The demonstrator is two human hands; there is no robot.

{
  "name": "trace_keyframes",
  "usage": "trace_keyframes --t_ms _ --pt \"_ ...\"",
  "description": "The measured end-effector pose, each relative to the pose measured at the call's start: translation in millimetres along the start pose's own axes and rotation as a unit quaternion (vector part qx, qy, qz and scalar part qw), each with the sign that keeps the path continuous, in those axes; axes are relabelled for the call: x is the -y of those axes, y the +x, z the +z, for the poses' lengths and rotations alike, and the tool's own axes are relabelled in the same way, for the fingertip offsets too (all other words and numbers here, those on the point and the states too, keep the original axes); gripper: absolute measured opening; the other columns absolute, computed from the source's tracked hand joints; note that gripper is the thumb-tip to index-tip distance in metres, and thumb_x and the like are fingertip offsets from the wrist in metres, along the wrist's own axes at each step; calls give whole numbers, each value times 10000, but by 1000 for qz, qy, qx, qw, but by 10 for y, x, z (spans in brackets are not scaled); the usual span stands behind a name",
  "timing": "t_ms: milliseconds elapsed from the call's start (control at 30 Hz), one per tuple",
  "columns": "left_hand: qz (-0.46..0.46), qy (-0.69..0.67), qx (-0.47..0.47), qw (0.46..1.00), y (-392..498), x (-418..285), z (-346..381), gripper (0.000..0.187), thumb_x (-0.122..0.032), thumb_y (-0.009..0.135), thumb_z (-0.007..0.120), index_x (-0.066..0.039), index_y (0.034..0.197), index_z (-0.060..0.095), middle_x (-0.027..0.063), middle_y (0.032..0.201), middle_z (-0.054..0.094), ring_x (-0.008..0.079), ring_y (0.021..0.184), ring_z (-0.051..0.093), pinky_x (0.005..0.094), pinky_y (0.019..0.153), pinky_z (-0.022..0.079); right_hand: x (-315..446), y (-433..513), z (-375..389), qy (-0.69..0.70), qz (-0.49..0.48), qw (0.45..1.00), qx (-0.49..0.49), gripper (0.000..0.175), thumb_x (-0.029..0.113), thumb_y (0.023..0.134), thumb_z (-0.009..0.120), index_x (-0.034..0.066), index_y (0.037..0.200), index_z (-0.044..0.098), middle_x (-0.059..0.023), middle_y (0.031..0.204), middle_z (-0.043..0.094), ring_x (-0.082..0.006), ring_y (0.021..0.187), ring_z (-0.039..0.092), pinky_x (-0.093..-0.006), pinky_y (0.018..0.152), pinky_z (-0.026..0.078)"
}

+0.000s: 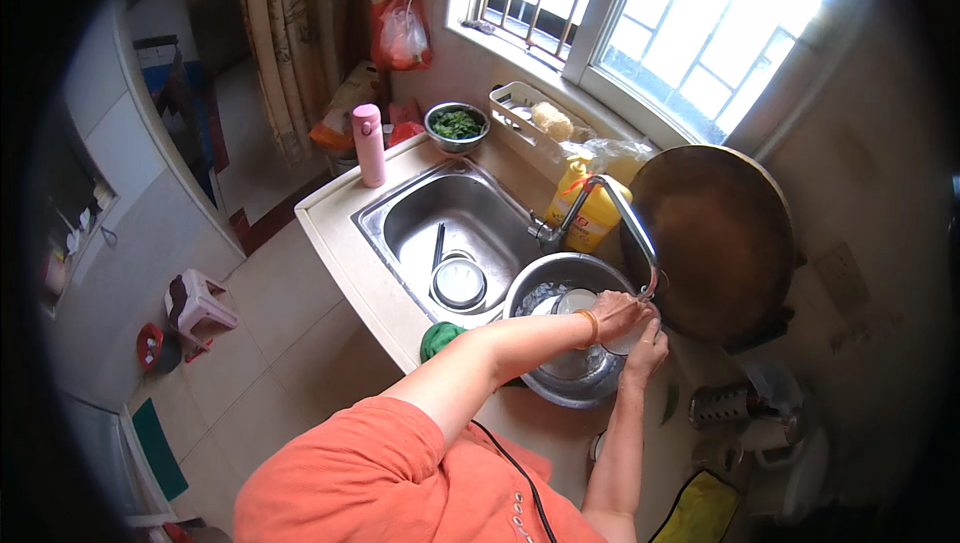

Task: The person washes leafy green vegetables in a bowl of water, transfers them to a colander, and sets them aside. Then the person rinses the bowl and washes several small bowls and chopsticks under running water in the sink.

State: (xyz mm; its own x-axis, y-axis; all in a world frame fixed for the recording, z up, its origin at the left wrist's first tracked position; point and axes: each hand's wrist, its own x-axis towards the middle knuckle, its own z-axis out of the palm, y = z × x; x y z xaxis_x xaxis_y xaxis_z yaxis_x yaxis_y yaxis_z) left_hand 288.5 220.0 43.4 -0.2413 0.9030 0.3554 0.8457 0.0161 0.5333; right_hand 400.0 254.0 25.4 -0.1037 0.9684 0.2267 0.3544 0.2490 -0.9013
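A round, pale bowl [621,340] is tilted over a large metal basin [551,391], beneath the spout end of the curved faucet [628,220]. My right hand [646,355] grips its right rim, thumb on top. At its upper edge is my left hand [619,315], fingers curled; whether they hold a cloth or the rim is hidden. Water and more pale dishes [577,301] lie in the basin. In the steel sink [480,205] beside it, stacked bowls [459,282] and dark chopsticks [438,246] rest on the bottom.
A pink bottle [369,147] and a metal bowl of leafy greens [457,125] stand behind the sink. Near the faucet are a yellow detergent bottle [577,205] and a large wok [712,243] leaning on the wall. A green cloth [441,339] lies at the counter's front edge.
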Motion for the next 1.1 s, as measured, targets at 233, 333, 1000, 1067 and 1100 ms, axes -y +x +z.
trace_keyframes --t_ms 233,333,1000,1067,1100 --pt "-23 -53 -118 991 -128 275 37 246 -265 837 590 -51 944 534 154 810 617 387 740 607 464 639 489 -11 25 -91 -38 -36 998 -34 414 319 893 520 -65 1008 624 -257 930 636 -380 862 614 -440 772 466" --pt "-135 -130 -166 968 -181 526 27 348 -330 766 675 -22 890 575 163 765 618 362 733 620 430 654 497 -4 -23 106 -107 -68 992 -5 426 334 892 522 -58 1037 605 -273 946 619 -386 834 608 -445 738 472" --pt "-48 -19 33 998 -319 258 -402 304 -82 770 529 -22 1060 458 222 983 599 387 960 575 456 750 478 -231 -189 664 529 337 746 224 504 478 858 564 124 1209 493 -60 1122 595 -242 984 617 -370 780 558" --pt "10 -60 10 998 -327 308 -422 389 -87 772 538 -53 1151 461 195 1036 596 374 1017 557 432 783 475 -277 -152 659 516 331 758 223 495 462 855 577 129 1211 494 -59 1126 593 -246 965 625 -363 752 568" --pt "25 -97 -4 995 -355 334 -425 417 -91 774 539 -71 1183 461 184 1055 596 370 1033 550 422 797 474 -286 -168 638 508 330 764 222 490 454 854 583 132 1212 494 -58 1128 592 -248 955 629 -359 737 574"
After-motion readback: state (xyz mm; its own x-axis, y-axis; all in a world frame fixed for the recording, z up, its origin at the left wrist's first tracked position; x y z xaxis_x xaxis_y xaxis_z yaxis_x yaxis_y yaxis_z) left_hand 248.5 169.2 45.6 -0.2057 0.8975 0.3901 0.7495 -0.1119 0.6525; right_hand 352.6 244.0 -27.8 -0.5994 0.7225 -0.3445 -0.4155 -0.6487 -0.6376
